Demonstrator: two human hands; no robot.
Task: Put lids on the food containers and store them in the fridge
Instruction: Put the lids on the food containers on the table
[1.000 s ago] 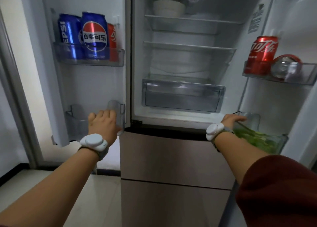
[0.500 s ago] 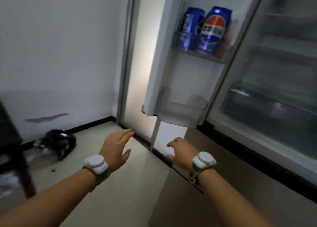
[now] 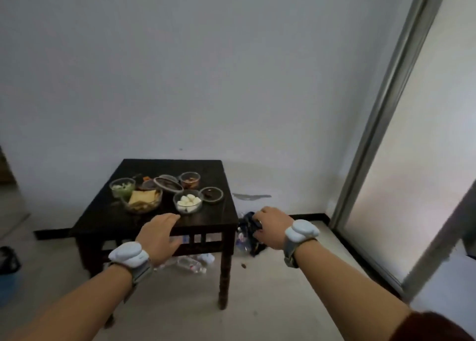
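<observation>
A dark wooden table (image 3: 203, 223) stands against the wall ahead with several glass food containers on it. One bowl holds white pieces (image 3: 188, 201), a larger bowl holds yellow slices (image 3: 142, 199), a bowl at the left holds green food (image 3: 122, 187), and a small one at the back holds reddish food (image 3: 190, 180). Loose round lids (image 3: 168, 183) lie between them, and another lid (image 3: 212, 194) lies at the right. My left hand (image 3: 159, 233) and my right hand (image 3: 269, 226) reach forward, empty, short of the table. The fridge is out of view.
A dark bag (image 3: 248, 233) with clutter lies on the floor right of the table. Plastic bottles (image 3: 192, 264) lie under the table. A frosted sliding door with a metal frame (image 3: 381, 124) stands at the right. A bin (image 3: 9, 271) sits at the far left.
My view has swung left from the open fridge to the table with the containers. Both hands have let go of the fridge doors and now hang empty in front of me.
</observation>
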